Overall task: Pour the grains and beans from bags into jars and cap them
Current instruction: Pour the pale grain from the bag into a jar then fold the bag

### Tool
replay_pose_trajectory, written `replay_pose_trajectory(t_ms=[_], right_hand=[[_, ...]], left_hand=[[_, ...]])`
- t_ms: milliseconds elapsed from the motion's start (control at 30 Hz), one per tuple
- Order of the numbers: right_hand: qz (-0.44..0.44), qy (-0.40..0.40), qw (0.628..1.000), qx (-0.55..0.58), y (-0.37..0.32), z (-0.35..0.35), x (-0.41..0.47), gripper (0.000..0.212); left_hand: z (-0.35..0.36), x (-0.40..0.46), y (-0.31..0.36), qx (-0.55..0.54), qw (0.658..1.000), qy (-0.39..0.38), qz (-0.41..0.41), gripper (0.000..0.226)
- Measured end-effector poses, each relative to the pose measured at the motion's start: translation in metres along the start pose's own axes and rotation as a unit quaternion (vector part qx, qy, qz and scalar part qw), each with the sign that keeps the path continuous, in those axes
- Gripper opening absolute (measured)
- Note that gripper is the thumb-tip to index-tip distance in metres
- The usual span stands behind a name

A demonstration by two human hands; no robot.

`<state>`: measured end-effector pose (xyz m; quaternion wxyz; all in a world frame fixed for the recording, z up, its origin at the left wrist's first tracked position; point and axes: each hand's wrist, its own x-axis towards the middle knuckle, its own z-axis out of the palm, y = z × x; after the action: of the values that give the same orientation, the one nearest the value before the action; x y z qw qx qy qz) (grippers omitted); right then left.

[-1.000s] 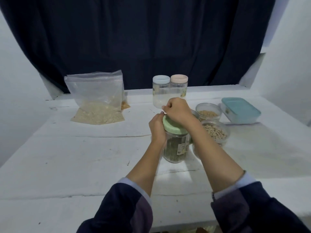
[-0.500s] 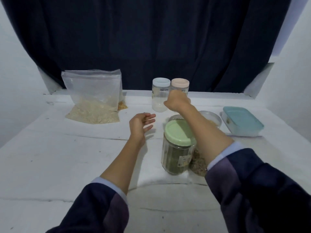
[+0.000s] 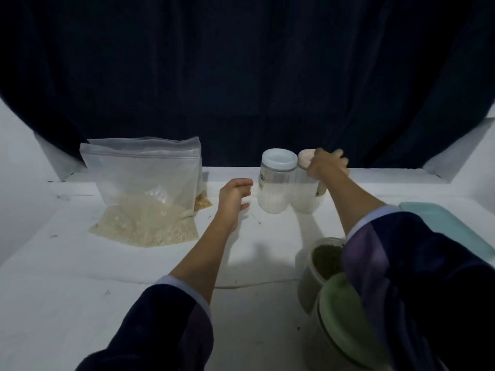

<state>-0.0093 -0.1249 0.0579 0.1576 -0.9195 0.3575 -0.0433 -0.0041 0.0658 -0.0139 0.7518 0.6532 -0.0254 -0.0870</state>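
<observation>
1. Right hand point(image 3: 327, 165), upper right of centre: fingers curl over the pink-lidded jar point(image 3: 305, 188).
2. Left hand point(image 3: 233, 197), centre: fingers loosely curled, holding nothing.
3. Grain bag point(image 3: 144, 191) stands centre left; green-lidded jar point(image 3: 345, 319) sits lower right.

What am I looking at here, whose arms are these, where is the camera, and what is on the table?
There is no machine: a person works with two bare hands, filmed by one wide-angle camera worn on the head, looking forward and down. The right hand grips the top of the clear jar with the pink lid at the back of the white table. The left hand hovers open, holding nothing. Beside the pink-lidded jar stands a clear jar with a white lid. To the left sits a clear zip bag of pale grain. Near the right sleeve are a green-lidded jar, an open jar of green beans and a teal box lid.
</observation>
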Motion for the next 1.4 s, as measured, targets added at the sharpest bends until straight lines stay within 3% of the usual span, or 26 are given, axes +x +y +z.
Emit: replay_pose_trajectory(t_ms=[133,333,500,567,700,767,833,900,967,1067,1133,1233,1300,1400], right_hand=[[0.026,-0.011,1.000,-0.007,-0.002,0.010,0.028,0.074],[0.000,0.010,1.000,-0.027,0.008,0.012,0.027,0.070],[-0.012,-0.058,0.997,-0.044,0.020,-0.005,-0.012,0.065],[-0.047,-0.110,0.992,-0.036,0.018,-0.009,-0.036,0.068],[-0.139,-0.219,0.966,-0.007,-0.004,-0.014,-0.099,0.067],[-0.179,-0.274,0.945,0.012,-0.018,-0.013,-0.134,0.058],[-0.229,-0.292,0.929,0.006,-0.028,-0.009,-0.168,0.042],[-0.291,-0.270,0.917,-0.038,-0.039,-0.004,-0.201,0.032],[-0.340,-0.242,0.906,-0.067,-0.049,0.002,-0.229,0.038],[-0.347,-0.211,0.914,-0.013,-0.058,0.025,-0.256,0.091],[-0.326,-0.193,0.921,0.090,-0.062,0.046,-0.273,0.103],[-0.329,-0.092,0.926,0.162,-0.069,0.077,-0.294,0.095],[-0.335,-0.025,0.921,0.196,-0.070,0.089,-0.301,0.086],[-0.368,-0.034,0.900,0.231,-0.063,0.091,-0.296,0.083]], left_hand=[[0.005,0.028,-0.003,0.015,1.000,-0.007,-0.004,0.026],[0.004,0.023,-0.018,-0.028,0.999,0.033,-0.020,0.027],[0.003,-0.018,-0.021,-0.019,0.999,0.027,-0.018,0.034],[0.002,-0.042,-0.019,0.017,1.000,-0.012,-0.008,0.045],[-0.009,-0.082,-0.026,0.130,0.986,-0.105,0.016,0.098],[-0.021,-0.104,-0.031,0.140,0.985,-0.102,0.028,0.111],[-0.039,-0.125,-0.036,0.103,0.993,-0.047,0.044,0.116],[-0.060,-0.139,-0.040,0.086,0.994,0.011,0.066,0.120],[-0.080,-0.147,-0.046,0.130,0.985,0.079,0.080,0.115],[-0.113,-0.148,-0.057,0.194,0.969,0.120,0.094,0.106],[-0.130,-0.161,-0.050,0.238,0.957,0.095,0.134,0.096],[-0.140,-0.184,-0.042,0.252,0.957,0.033,0.136,0.093],[-0.143,-0.186,-0.045,0.200,0.965,0.107,0.132,0.079],[-0.150,-0.193,-0.035,0.193,0.971,0.083,0.111,0.082]])
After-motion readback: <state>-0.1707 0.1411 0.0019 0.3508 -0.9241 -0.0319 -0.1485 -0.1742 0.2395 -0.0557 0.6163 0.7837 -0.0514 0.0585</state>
